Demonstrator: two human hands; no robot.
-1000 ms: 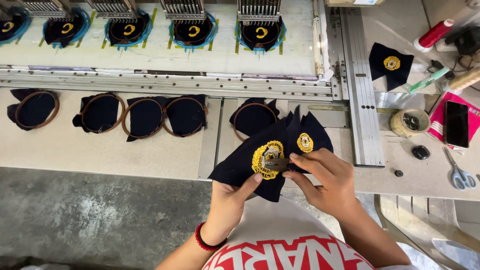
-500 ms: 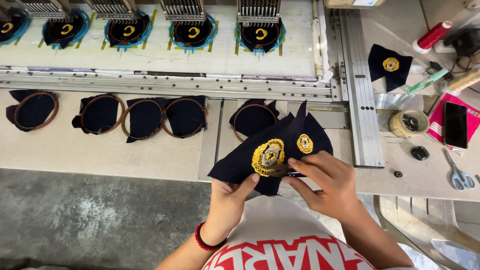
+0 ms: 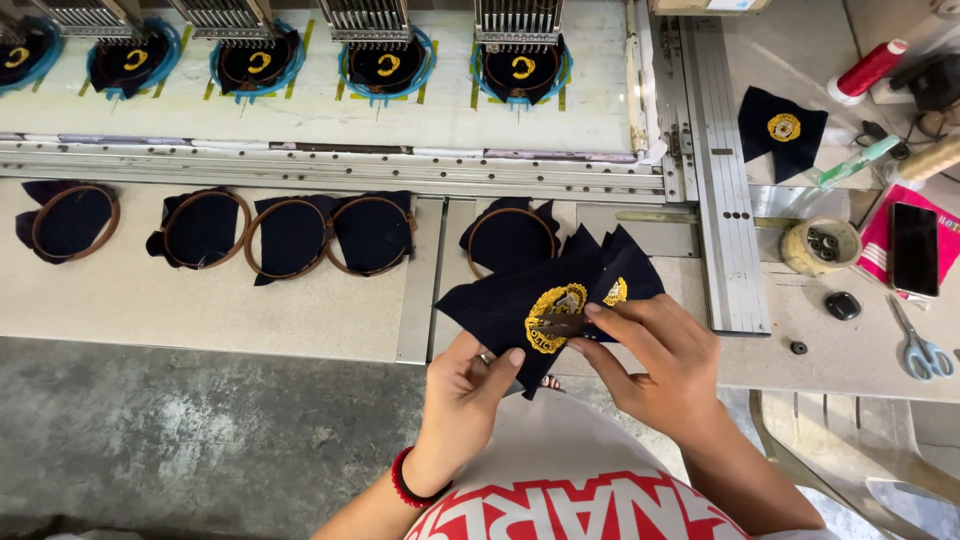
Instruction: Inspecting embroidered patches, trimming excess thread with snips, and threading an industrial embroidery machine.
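Both my hands hold a bunch of navy fabric pieces with gold embroidered emblems, just in front of the table edge. My left hand grips the lower left corner from underneath. My right hand pinches the cloth at the gold emblem, thumb and fingers on its right side. A second emblem peeks out behind the first. Another hooped navy cloth lies on the table just beyond them.
Several wooden hoops with navy cloth lie along the table. An embroidery machine with several heads stands behind. At right are a finished patch, red thread spool, phone, scissors and a small tub.
The fabric bunch has shifted slightly lower and left in my hands, and my right fingers have slid onto the gold emblem.
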